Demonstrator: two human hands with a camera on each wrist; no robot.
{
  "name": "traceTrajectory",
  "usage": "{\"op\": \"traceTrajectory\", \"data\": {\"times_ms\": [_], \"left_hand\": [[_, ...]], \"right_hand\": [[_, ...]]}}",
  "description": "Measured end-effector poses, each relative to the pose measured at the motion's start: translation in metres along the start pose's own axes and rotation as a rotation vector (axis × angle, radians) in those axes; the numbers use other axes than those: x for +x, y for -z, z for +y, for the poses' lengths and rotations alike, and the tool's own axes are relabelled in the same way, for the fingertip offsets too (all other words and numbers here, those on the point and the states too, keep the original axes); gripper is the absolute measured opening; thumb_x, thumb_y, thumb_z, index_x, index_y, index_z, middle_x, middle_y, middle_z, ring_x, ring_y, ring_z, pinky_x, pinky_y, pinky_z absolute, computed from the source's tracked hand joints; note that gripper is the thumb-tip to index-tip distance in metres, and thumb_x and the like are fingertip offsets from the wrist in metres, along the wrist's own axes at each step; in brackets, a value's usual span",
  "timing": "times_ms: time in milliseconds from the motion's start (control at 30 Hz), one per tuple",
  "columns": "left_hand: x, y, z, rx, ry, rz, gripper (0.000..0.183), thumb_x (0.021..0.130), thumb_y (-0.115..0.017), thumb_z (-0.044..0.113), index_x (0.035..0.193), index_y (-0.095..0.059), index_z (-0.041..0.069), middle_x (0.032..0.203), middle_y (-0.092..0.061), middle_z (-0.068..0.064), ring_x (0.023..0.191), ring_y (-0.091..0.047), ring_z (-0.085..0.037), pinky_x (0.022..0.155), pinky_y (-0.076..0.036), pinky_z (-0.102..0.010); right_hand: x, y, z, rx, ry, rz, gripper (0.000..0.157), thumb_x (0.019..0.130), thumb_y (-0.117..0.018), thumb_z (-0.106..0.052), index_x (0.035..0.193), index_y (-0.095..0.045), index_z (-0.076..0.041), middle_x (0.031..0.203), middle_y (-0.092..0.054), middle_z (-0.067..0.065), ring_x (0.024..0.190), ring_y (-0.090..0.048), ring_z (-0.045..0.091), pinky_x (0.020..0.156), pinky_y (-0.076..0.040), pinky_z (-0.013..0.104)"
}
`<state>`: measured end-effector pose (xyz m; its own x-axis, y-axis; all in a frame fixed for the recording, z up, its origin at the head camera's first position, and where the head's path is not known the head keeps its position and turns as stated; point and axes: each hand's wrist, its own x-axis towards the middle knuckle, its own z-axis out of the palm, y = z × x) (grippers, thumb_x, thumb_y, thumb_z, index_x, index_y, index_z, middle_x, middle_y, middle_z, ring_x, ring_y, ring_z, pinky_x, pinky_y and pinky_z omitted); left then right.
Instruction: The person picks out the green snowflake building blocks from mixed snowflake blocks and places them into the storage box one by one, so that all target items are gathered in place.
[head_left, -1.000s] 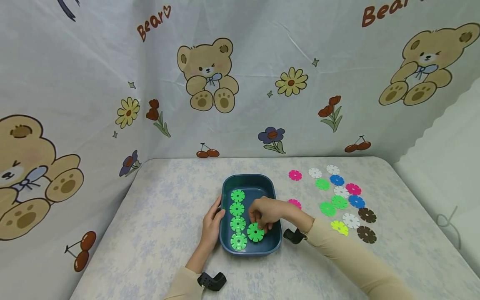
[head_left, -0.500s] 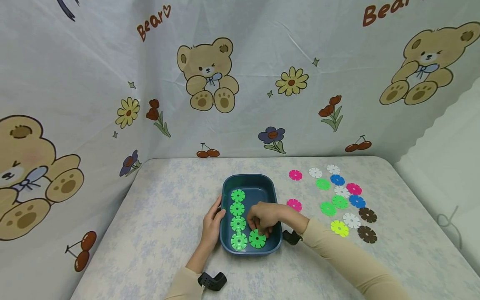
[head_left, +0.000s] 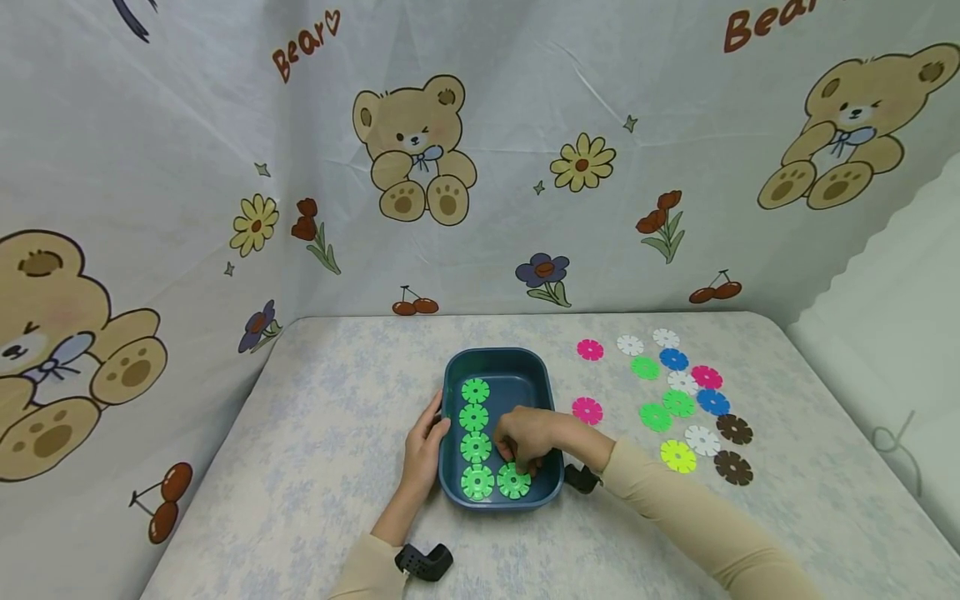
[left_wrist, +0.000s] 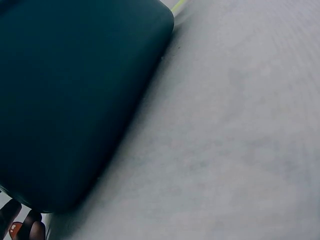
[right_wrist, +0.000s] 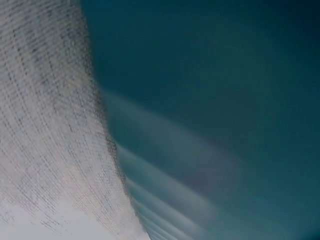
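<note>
Placement of a green disc in a tray, head view. The right hand (head_left: 525, 435) now sits slightly nearer the person than a second ago, and the fifth green disc (head_left: 513, 482) has shifted with it. The disc, then held clear of the row, now lies seemingly flat on the tray floor, just beside the nearest member of the column of four green discs (head_left: 468, 421). By inference, its placement is nearly complete and a second column is begun. The right hand's fingers point down with their tips at the disc's far edge; whether they pinch it or only touch it cannot be told. The left hand (head_left: 422, 450) is unchanged, thumb spread from straight fingers, against the left side of the blue tray (head_left: 521, 390).

The tray stands on a worktop (head_left: 330, 433) with a pale, blue-mottled covering. To its right lie loose discs in pink (head_left: 587, 411), white (head_left: 702, 442), green, blue, yellow and brown (head_left: 733, 468), some touching or overlapping. Behind and to the left hangs a whitish cloth (head_left: 487, 258) printed with bears, flowers and cherries; at the far right, a thin cord (head_left: 897, 450) shows against a plain white surface.
</note>
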<state>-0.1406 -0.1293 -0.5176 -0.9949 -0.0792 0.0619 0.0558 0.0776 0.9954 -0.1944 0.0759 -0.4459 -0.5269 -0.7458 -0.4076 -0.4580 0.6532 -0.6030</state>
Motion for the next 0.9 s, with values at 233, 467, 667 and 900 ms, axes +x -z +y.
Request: {"op": "traceTrajectory", "data": {"times_ms": [233,467,667,900], "left_hand": [[0.001,-0.002,0.001,-0.005,0.002,0.001,0.050,0.101,-0.049,0.019,0.151,-0.041,0.019,0.154,-0.041,-0.004,0.130,-0.047,-0.027,0.096,-0.040,-0.016],[0.000,-0.003,0.001,0.019,-0.003,0.009,0.050,0.101,-0.050,0.019,0.151,-0.040,0.017,0.153,-0.042,-0.007,0.130,-0.048,-0.029,0.096,-0.041,-0.019],[0.000,-0.002,0.001,0.021,-0.001,0.016,0.050,0.101,-0.050,0.018,0.151,-0.040,0.016,0.153,-0.042,-0.007,0.127,-0.049,-0.025,0.094,-0.042,-0.019],[0.000,-0.001,0.001,0.015,0.003,0.013,0.050,0.101,-0.050,0.020,0.151,-0.040,0.020,0.153,-0.042,-0.006,0.128,-0.049,-0.024,0.094,-0.042,-0.019]], "right_hand": [[-0.006,0.002,-0.003,-0.027,0.019,0.042,0.017,0.073,-0.080,0.003,0.072,-0.065,-0.003,0.057,-0.059,-0.001,0.047,-0.058,0.012,0.048,-0.046,0.022],[-0.035,0.023,-0.003,0.122,0.140,0.120,0.012,0.079,-0.076,0.000,0.084,-0.065,0.002,0.063,-0.064,0.001,0.057,-0.067,0.018,0.051,-0.050,0.025],[-0.072,0.045,0.032,0.232,0.095,0.219,0.014,0.086,-0.073,-0.009,0.094,-0.066,0.000,0.073,-0.065,0.003,0.067,-0.066,0.029,0.057,-0.049,0.028],[-0.119,0.060,0.093,0.279,-0.141,0.418,0.029,0.089,-0.070,-0.014,0.109,-0.063,0.005,0.083,-0.065,0.008,0.074,-0.063,0.023,0.061,-0.049,0.033]]}}
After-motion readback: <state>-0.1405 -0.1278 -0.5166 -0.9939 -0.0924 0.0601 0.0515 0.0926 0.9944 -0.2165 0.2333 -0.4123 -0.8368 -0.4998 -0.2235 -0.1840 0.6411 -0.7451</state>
